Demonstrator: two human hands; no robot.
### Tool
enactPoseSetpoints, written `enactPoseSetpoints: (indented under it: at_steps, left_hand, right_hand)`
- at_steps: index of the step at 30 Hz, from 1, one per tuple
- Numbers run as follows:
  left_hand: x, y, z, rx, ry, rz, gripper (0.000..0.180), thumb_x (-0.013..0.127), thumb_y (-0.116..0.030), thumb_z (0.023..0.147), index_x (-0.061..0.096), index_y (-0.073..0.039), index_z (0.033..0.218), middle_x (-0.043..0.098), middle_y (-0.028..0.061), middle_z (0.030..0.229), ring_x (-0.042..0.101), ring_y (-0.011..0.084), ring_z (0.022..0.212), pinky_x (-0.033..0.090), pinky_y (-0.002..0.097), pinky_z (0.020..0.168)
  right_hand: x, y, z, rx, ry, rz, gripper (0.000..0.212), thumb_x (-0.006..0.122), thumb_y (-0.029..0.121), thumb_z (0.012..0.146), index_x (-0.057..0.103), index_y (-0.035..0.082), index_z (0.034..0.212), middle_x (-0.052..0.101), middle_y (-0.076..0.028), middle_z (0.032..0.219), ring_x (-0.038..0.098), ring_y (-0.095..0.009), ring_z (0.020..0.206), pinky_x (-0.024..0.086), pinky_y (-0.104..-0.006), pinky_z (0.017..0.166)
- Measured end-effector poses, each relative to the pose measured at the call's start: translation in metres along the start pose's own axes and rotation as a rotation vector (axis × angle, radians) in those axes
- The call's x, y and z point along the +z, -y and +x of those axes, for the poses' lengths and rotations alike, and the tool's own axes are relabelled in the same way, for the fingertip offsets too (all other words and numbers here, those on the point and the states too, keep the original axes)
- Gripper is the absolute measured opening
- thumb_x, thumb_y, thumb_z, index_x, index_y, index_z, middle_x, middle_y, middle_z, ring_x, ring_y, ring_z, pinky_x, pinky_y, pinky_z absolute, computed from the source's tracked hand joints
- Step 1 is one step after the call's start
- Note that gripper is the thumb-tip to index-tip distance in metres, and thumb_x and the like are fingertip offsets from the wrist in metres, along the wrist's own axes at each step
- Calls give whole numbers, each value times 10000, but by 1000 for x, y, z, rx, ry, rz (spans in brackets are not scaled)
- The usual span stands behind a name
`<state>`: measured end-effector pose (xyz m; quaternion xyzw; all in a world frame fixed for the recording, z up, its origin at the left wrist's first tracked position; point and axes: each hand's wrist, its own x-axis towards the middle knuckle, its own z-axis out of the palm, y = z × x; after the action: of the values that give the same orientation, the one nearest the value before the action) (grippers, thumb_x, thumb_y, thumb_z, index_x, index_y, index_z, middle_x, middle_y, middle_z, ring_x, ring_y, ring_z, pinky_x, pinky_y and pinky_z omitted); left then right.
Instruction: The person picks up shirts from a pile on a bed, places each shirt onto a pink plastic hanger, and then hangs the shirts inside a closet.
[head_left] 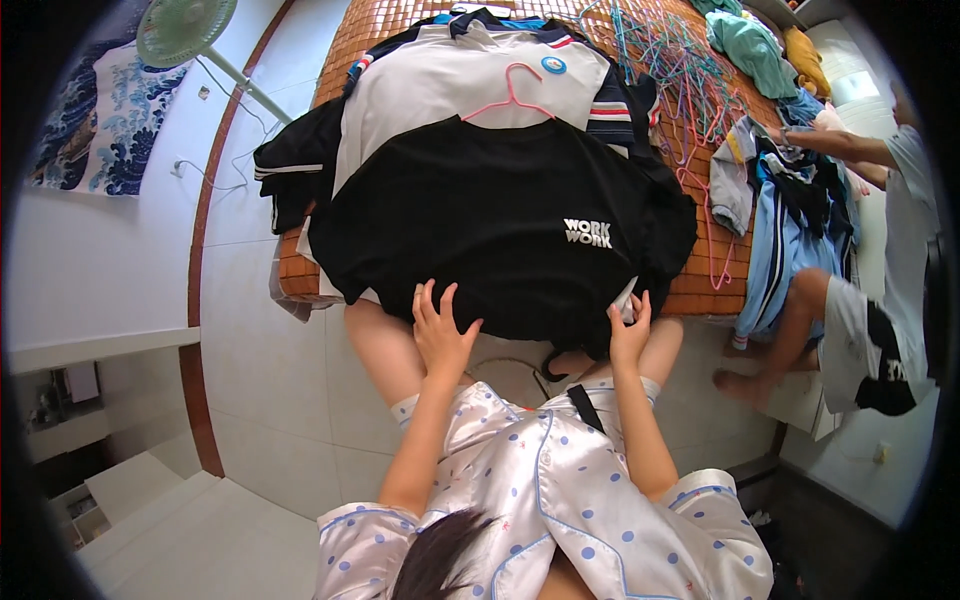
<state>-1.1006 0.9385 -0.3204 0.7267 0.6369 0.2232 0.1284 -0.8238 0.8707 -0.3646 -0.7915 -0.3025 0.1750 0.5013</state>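
A black T-shirt (470,210) with a small white print on one side lies spread in front of me, hanging over the near edge of the bed. A pink hanger (513,90) sits in its neck with the hook pointing away. My left hand (443,325) rests on the hem's left part, fingers apart. At the right end of the hem, my right hand (629,327) pinches the cloth, beside a small white piece of fabric. Beneath the T-shirt is a stack of garments, topped by a white shirt (430,80) with dark striped sleeves.
A tangled heap of coloured hangers (665,60) covers the far right of the brown tiled mat (715,285). Another person (870,150) at the right handles a pile of clothes (790,230). A green fan (185,30) stands at the far left.
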Motion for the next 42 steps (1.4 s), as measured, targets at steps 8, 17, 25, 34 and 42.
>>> enactPoseSetpoints:
  at_steps: [8, 17, 25, 34, 42]
  left_hand:
    - [-10, 2, 9, -29, 95, 63, 660, 772, -274, 622, 440, -155, 1180, 355, 113, 1273, 323, 305, 1215, 383, 435, 919]
    - [11, -22, 29, 61, 208, 158, 919, 733, -422, 661, 238, -174, 1393, 75, 183, 1463, 68, 396, 1344, 118, 619, 1020]
    - [20, -18, 29, 106, 191, 213, 973, 701, -506, 661, 178, -193, 1420, 40, 182, 1471, 39, 400, 1349, 101, 630, 1014]
    - [18, -16, 29, 112, 173, 216, 970, 716, -502, 641, 201, -222, 1415, 65, 163, 1473, 64, 380, 1351, 143, 645, 997]
    - [3, -17, 28, 76, 174, 189, 901, 777, -398, 582, 321, -234, 1342, 185, 114, 1428, 160, 330, 1328, 196, 668, 966]
  right_hand:
    - [-13, 31, 10, -357, 17, -503, 195, 674, 172, 768, 592, 21, 862, 572, -98, 910, 551, -263, 842, 432, -320, 749]
    - [-2, 36, 6, 500, 268, 535, 518, 685, 230, 797, 371, 46, 1166, 500, -87, 1089, 523, -193, 986, 530, -347, 761]
    - [5, 22, -16, 719, 816, 396, 275, 680, 222, 797, 546, 46, 961, 526, 14, 758, 440, -46, 582, 310, -174, 485]
    - [-18, -4, -8, 341, 734, 51, 215, 661, 181, 796, 521, 21, 824, 513, -17, 611, 469, -88, 579, 380, -230, 519]
    - [-37, 35, 5, -63, 673, -973, 319, 619, 364, 775, 619, 58, 865, 648, -133, 773, 617, -317, 763, 476, -417, 677]
